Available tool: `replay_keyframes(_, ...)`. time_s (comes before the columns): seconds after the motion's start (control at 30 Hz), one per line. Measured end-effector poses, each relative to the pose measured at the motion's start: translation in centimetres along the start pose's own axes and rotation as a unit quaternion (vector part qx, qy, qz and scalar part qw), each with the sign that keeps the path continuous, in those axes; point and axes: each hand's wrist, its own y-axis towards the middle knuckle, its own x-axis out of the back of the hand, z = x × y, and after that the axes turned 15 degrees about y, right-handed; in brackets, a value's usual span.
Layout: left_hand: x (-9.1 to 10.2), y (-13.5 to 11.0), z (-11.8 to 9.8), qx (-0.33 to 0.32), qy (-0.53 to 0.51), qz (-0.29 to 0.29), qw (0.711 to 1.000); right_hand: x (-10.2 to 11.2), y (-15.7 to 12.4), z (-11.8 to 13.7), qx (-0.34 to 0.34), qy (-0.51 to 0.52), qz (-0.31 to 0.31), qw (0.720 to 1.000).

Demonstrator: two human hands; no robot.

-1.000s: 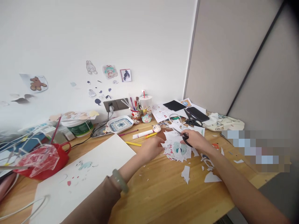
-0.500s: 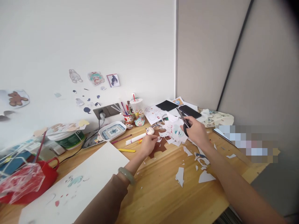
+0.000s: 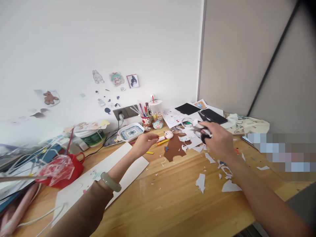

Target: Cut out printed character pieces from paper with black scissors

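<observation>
Against a white wall [image 3: 153,39], a wooden desk [image 3: 153,207] filled my feed. At left stood a red pot [image 3: 77,168] topped with crumpled plastic, then a white sheet [image 3: 74,194] bearing small coloured shapes. The left hand [image 3: 144,144] hung near its corner, thumb and fingertips close together; I couldn't tell whether they pinched anything. Next came brown paper [image 3: 175,150], then cut white paper [image 3: 194,142] near the black-handled scissors [image 3: 204,137], which the right hand [image 3: 219,140] gripped, blades pointing left.

No text, label or number is legible here.
</observation>
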Motion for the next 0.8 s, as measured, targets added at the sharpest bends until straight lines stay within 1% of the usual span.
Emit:
replay_keyframes(0.07, 0.6, -0.9, 0.6, 0.011, -0.027, -0.005, 1.000, -0.6, 0.0, 0.3, -0.035, 0.049, -0.036, 0.998)
replay_keyframes(0.13, 0.8, -1.6, 0.9, 0.019, -0.063, -0.013, 0.998, -1.4, -0.1, 0.8, -0.083, 0.107, -0.042, 0.990)
replay_keyframes(0.27, 0.6, -2.4, 0.5, 0.033, -0.153, -0.019, 0.988, -3.7, -1.4, 3.2, -0.179, 0.218, 0.028, 0.959)
replay_keyframes(0.37, 0.3, -2.7, -0.1, 0.037, -0.224, 0.013, 0.974, -5.5, -2.3, 5.7, -0.228, 0.282, 0.082, 0.928)
replay_keyframes(0.43, 0.6, -3.2, 0.0, 0.047, -0.261, 0.022, 0.964, -6.4, -2.5, 6.9, -0.258, 0.318, 0.120, 0.904)
replay_keyframes(0.47, 1.0, -3.4, 0.2, 0.056, -0.277, 0.013, 0.959, -6.7, -2.6, 7.4, -0.272, 0.336, 0.136, 0.891)
replay_keyframes(0.53, 2.3, -4.1, 0.9, 0.075, -0.305, -0.034, 0.949, -7.4, -3.2, 8.0, -0.296, 0.377, 0.163, 0.863)
replay_keyframes(0.6, 4.2, -4.8, 1.9, 0.095, -0.331, -0.107, 0.933, -8.1, -4.9, 8.5, -0.319, 0.423, 0.188, 0.827)
replay_keyframes(0.63, 5.2, -5.2, 2.4, 0.104, -0.344, -0.150, 0.921, -8.5, -6.2, 8.8, -0.334, 0.446, 0.204, 0.805)
replay_keyframes(0.73, 7.9, -6.1, 3.6, 0.120, -0.390, -0.270, 0.872, -10.4, -10.8, 10.0, -0.391, 0.496, 0.295, 0.717)
replay_keyframes(0.8, 9.2, -6.6, 4.2, 0.129, -0.416, -0.323, 0.840, -12.0, -13.0, 10.5, -0.411, 0.516, 0.332, 0.675)
